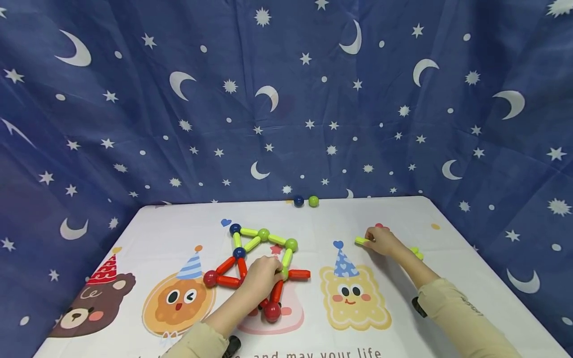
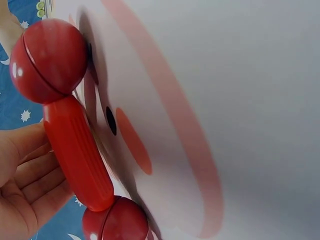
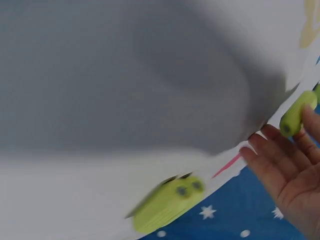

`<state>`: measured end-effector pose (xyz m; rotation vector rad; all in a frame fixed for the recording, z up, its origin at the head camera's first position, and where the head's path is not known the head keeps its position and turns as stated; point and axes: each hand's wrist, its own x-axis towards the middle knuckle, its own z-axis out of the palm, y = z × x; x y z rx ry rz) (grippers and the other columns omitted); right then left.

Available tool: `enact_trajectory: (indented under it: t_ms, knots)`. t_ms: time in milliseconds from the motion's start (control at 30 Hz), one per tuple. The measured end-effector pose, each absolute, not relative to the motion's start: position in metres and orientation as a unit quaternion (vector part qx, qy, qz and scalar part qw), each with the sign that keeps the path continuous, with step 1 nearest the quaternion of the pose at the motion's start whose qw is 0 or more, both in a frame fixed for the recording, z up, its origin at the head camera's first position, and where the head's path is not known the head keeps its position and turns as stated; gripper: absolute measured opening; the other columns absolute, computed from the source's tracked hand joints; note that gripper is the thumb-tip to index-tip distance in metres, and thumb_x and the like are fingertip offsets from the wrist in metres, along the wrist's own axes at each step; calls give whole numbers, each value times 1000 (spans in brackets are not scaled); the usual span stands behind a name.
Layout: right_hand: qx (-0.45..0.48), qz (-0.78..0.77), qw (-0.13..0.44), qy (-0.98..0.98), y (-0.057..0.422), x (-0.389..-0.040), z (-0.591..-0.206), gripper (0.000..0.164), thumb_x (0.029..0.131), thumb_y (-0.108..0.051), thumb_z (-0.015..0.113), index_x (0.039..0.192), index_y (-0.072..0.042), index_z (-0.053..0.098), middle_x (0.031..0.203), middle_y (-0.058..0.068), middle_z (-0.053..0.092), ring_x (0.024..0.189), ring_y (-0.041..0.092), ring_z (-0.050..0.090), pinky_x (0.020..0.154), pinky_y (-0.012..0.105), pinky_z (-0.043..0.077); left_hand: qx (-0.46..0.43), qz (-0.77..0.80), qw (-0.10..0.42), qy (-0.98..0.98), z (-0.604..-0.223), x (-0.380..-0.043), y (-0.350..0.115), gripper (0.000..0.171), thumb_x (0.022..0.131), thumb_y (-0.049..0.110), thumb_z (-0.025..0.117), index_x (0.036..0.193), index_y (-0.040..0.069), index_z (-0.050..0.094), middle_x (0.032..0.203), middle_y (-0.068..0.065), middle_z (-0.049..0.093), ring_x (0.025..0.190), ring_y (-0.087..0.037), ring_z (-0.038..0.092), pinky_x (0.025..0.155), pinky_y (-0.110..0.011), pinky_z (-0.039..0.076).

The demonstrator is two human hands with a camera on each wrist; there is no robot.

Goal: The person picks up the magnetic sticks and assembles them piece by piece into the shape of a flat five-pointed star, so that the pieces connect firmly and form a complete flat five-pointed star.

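Note:
On the table lies a linked figure of magnetic rods and balls, with a red rod (image 1: 228, 282) and a red ball (image 1: 210, 278) on its left side. My left hand (image 1: 261, 278) reaches over the figure and grips a green ball (image 1: 284, 273) at its right corner; a red rod (image 1: 299, 274) sticks out from there. The left wrist view shows another red rod (image 2: 79, 152) between two red balls, in front of the left hand (image 2: 25, 175); its fingertips are hidden. Farther right, my right hand (image 1: 384, 241) pinches a yellow-green magnetic rod (image 3: 298, 112) between thumb and fingers.
Several loose yellow-green rods (image 1: 416, 252) lie to the right, behind the right forearm. A dark blue ball (image 1: 298, 201) and a green ball (image 1: 313, 201) stand at the table's back edge. Behind hangs a blue star-and-moon curtain (image 1: 286, 99).

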<state>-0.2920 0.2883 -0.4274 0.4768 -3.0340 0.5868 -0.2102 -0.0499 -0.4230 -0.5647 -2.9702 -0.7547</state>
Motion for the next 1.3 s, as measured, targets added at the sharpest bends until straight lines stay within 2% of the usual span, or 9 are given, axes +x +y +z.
enact_trajectory:
  t_ms: [300, 567, 733, 967, 1100, 1300]
  knots:
    - [147, 179, 9, -973, 242, -293, -424, 10, 84, -8, 68, 81, -1, 61, 71, 5, 59, 66, 15, 49, 63, 31, 43, -189, -222, 26, -956, -423, -211, -49, 9, 78, 14, 75, 84, 8, 74, 71, 0, 67, 61, -8, 48, 55, -17, 39]
    - [198, 198, -14, -960, 196, -290, -421, 9, 85, -9, 68, 82, -3, 64, 72, 3, 59, 65, 12, 47, 63, 26, 43, -179, -229, 21, -956, -424, -208, -51, 12, 78, 13, 75, 88, 7, 75, 76, -2, 69, 63, -9, 50, 56, -17, 41]
    - [234, 198, -6, -952, 168, -287, -419, 8, 83, -7, 69, 81, -2, 64, 69, 2, 57, 63, 11, 45, 60, 24, 41, -179, -234, 21, -955, -424, -209, -50, 13, 78, 14, 75, 89, 7, 74, 78, -2, 69, 63, -10, 50, 55, -17, 41]
    - [203, 201, 2, -958, 139, -278, -423, 10, 82, -4, 69, 75, -1, 61, 64, 3, 56, 58, 11, 44, 54, 22, 39, -180, -237, 23, -955, -424, -209, -47, 13, 78, 14, 75, 88, 6, 75, 77, -2, 70, 62, -9, 49, 55, -17, 40]
    - [173, 213, -18, -961, 136, -278, -422, 11, 82, -7, 69, 74, -1, 63, 64, 3, 58, 57, 12, 47, 54, 22, 41, -177, -236, 22, -955, -423, -208, -47, 13, 78, 14, 75, 88, 6, 75, 75, -2, 69, 61, -9, 48, 55, -16, 41]
    - [153, 251, -81, -953, 136, -279, -423, 16, 85, -13, 66, 73, -3, 64, 61, 2, 58, 54, 10, 47, 51, 19, 38, -173, -231, 23, -957, -423, -208, -48, 12, 78, 14, 75, 87, 6, 74, 70, -1, 66, 60, -9, 47, 54, -16, 40]
